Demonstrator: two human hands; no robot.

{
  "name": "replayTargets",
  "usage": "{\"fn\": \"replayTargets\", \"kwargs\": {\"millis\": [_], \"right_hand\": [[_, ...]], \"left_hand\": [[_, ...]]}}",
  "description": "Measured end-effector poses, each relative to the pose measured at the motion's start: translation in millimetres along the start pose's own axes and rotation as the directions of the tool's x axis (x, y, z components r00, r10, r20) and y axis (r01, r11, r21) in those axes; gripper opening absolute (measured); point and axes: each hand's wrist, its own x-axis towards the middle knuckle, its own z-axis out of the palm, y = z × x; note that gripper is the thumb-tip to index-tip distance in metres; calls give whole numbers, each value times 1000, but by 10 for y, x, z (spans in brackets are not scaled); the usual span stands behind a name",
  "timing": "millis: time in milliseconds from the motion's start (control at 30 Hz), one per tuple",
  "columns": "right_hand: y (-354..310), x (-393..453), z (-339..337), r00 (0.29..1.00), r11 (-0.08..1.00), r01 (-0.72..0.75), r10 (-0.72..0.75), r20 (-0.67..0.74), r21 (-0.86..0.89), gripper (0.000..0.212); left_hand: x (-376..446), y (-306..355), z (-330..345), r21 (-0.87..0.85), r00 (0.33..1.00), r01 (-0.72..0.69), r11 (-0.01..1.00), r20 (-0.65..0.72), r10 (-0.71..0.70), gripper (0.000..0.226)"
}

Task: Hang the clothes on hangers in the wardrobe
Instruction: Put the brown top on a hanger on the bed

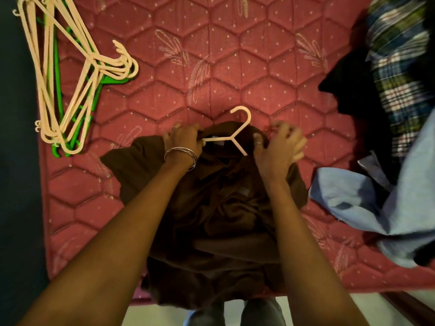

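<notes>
A dark brown garment (219, 208) lies on the red quilted mattress (223, 55), its lower part hanging over the near edge. A cream hanger (237, 131) sits in its neck opening, hook pointing away from me. My left hand (182, 140), with bangles on the wrist, grips the garment's left shoulder where the hanger's arm goes in. At the garment's right shoulder, beside the hanger's other arm, my right hand (279, 147) holds the cloth with curled fingers.
A heap of cream and green hangers (63, 74) lies at the mattress's far left. On the right are piled a plaid cloth (400, 67), a black garment (346, 85) and a light blue shirt (381, 208). The floor shows below the mattress edge.
</notes>
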Motion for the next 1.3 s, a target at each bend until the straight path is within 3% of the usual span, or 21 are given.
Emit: {"fn": "replayTargets", "kwargs": {"millis": [33,100,167,300,367,433,467,533,633,667,700,733,767,833,933,967,1033,1100,1167,1200,1300], "right_hand": [[-55,-47,-9,983,974,174,-180,-26,-143,37],[-70,-99,65,917,873,399,-380,122,-279,38],[-51,-95,100,859,819,489,-393,327,-301,35],[-25,67,63,747,816,549,-379,547,-183,38],[62,145,23,742,902,425,-298,601,-78,53],[130,159,-113,827,979,99,-182,532,181,40],[147,156,-191,853,933,-102,-97,513,346,26],[169,139,-285,840,745,-397,60,539,536,26],[166,61,-381,841,571,-513,181,511,641,27],[171,39,-390,882,625,-448,192,431,640,25],[175,22,-394,932,748,-319,135,336,582,22],[195,17,-387,957,925,-142,37,289,352,16],[180,-1,-391,946,998,24,-42,322,59,9],[151,-51,-391,876,926,204,-27,481,-318,26],[1,-5,-412,874,971,239,-210,438,-13,47],[-63,18,-407,895,966,183,-240,377,181,55],[-284,72,-366,897,860,-116,-123,424,496,59],[-497,146,-305,826,800,-247,-120,550,546,37],[-598,233,-328,777,862,-56,-280,564,504,18],[-622,271,-382,761,865,17,-336,555,501,22],[-636,359,-588,767,832,93,-410,493,547,36]], "left_hand": [[-12,-29,1,-71,1000,4,997,-11,-4,36],[-38,-80,-14,-192,1000,-1,981,-30,-5,34],[-53,-110,-23,-271,1000,-3,962,-31,-6,31],[-101,-162,-27,-289,997,49,956,-48,-66,31],[-123,-250,-23,-330,995,67,942,-47,-87,31],[-182,-315,-36,-351,995,58,935,-51,-81,31],[-212,-330,-38,-348,996,49,936,-52,-72,32],[-282,-310,-51,-329,997,35,944,-60,-57,32],[-321,-264,-68,-369,997,40,929,-53,-64,34],[-318,-250,-78,-379,998,35,925,-37,-53,36],[-317,-243,-85,-373,999,25,928,-13,-32,37],[-314,-245,-82,-353,1000,13,936,11,-10,38],[-314,-251,-81,-322,1000,5,947,29,4,38],[-327,-275,-91,-252,998,-12,968,52,26,37],[-329,-287,-87,-258,997,-42,965,47,56,33],[-334,-274,-94,-278,997,-47,959,42,61,32],[-355,-247,-123,-293,996,-79,953,17,88,30],[-389,-257,-178,-324,985,-154,933,23,171,41],[-426,-328,-298,-373,957,-191,908,133,256,68],[-428,-391,-356,-341,942,-194,920,198,272,80],[-363,-772,-537,10,926,-230,973,309,216,81]]}}
